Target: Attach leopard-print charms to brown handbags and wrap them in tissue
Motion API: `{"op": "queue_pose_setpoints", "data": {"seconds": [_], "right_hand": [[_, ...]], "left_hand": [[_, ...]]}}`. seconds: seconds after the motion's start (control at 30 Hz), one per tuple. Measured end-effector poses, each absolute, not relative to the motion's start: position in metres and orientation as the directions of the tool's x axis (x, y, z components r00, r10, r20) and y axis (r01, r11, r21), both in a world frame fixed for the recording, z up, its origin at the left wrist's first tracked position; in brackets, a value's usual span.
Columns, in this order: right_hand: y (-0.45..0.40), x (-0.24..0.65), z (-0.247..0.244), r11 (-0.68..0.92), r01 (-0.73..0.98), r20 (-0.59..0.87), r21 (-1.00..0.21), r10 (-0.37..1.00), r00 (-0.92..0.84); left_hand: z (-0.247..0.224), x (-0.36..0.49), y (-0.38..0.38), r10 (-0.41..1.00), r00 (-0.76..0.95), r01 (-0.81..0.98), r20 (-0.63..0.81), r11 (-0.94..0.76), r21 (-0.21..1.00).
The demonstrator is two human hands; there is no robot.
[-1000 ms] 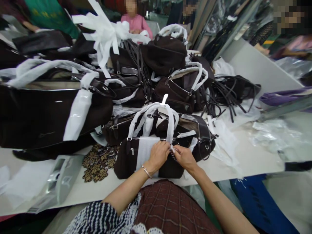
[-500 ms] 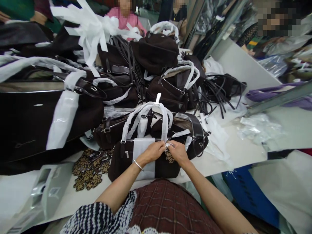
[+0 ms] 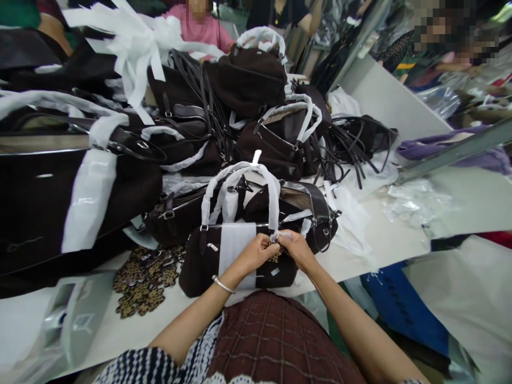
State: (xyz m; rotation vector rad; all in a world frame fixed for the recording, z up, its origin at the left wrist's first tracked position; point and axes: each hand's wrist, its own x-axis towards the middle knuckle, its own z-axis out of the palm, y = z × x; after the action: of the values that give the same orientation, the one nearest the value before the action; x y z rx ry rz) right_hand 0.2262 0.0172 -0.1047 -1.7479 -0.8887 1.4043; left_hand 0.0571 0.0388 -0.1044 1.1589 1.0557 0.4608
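A dark brown handbag [image 3: 204, 266] lies before me, its handles [image 3: 274, 200] wrapped in white paper and a white strip [image 3: 238, 250] around its body. At the base of the right handle, my left hand [image 3: 260, 252] pinches a leopard-print charm [image 3: 274, 255], which is partly hidden by the fingers. My right hand [image 3: 294, 246] is closed at the same spot, on the charm's metal clasp by the handle ring. The two hands nearly touch. Left of the bag lies a pile of similar leopard-print charms [image 3: 142, 288].
More dark bags [image 3: 252, 80] with wrapped handles are heaped behind, and a large one [image 3: 80, 197] stands at left. A bundle of white strips [image 3: 136, 48] hangs over them. A grey plastic holder [image 3: 76, 320] sits at left front. Co-workers [image 3: 200, 24] are across the table.
My left hand has shifted down slightly onto the charm, its thumb now showing. The charm is more covered by fingers. The view has moved a little to the right.
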Motion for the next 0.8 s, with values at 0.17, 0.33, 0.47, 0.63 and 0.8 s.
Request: {"op": "queue_pose_setpoints", "data": {"seconds": [0.17,0.33,0.47,0.63,0.8], "right_hand": [[0.015,0.227,-0.096,-0.472,0.277,-0.435,-0.837,0.881,0.186],[0.018,0.219,-0.093,-0.34,0.802,-0.239,-0.49,0.938,0.252],[0.03,0.241,-0.095,-0.406,0.887,-0.256,-0.22,0.901,0.35],[0.016,0.283,-0.085,-0.406,0.84,-0.253,-0.361,0.909,0.331],[-0.093,0.308,-0.072,-0.285,0.787,-0.426,-0.547,0.904,0.032]], "left_hand": [[-0.119,0.082,0.04,0.704,0.448,0.05,-0.55,0.595,0.802],[-0.121,0.084,0.043,0.606,0.501,0.224,-0.617,0.598,0.77],[-0.118,0.075,0.041,0.635,0.48,0.273,-0.605,0.547,0.791],[-0.122,0.051,0.035,0.705,0.481,0.278,-0.522,0.443,0.853],[-0.129,0.047,0.036,0.72,0.505,0.13,-0.476,0.481,0.867]]}}
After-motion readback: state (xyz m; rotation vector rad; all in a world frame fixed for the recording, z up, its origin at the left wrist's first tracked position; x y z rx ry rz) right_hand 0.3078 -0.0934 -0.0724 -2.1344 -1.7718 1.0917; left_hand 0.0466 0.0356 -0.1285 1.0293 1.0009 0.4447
